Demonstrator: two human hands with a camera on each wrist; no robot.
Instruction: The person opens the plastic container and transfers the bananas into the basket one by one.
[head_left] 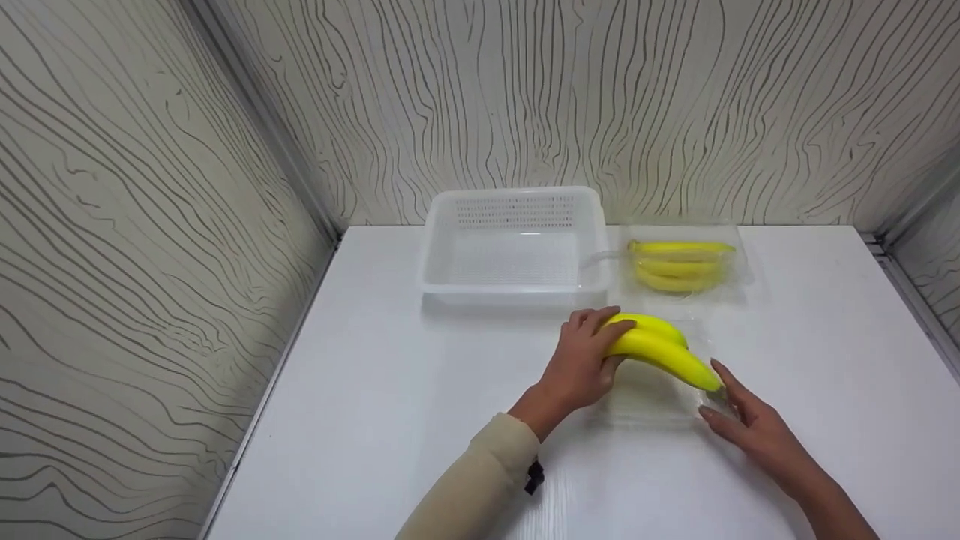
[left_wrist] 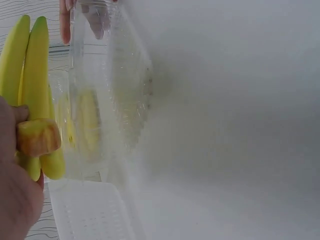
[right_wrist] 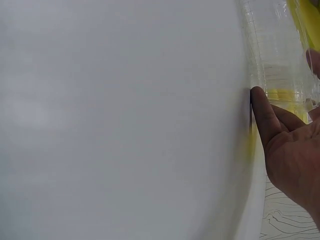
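Observation:
My left hand [head_left: 581,360] grips a bunch of yellow bananas [head_left: 660,349] by its stem end. The bunch hangs over a clear plastic box [head_left: 645,414], its tips pointing to the right. In the left wrist view the cut brown stem [left_wrist: 39,137] sticks out beside the thumb, and the see-through box [left_wrist: 125,90] stands close by. My right hand [head_left: 757,427] holds the right end of that box between thumb and fingers. Seen from the right wrist, the fingers [right_wrist: 265,115] lie low at the box's end, with the thumb higher up.
At the back of the white table [head_left: 360,420] stands a white perforated basket [head_left: 517,289]. To its right, near the back wall, another clear box [head_left: 739,266] contains yellow bananas [head_left: 679,270]. Wood-patterned walls [head_left: 517,90] rise behind and at both sides.

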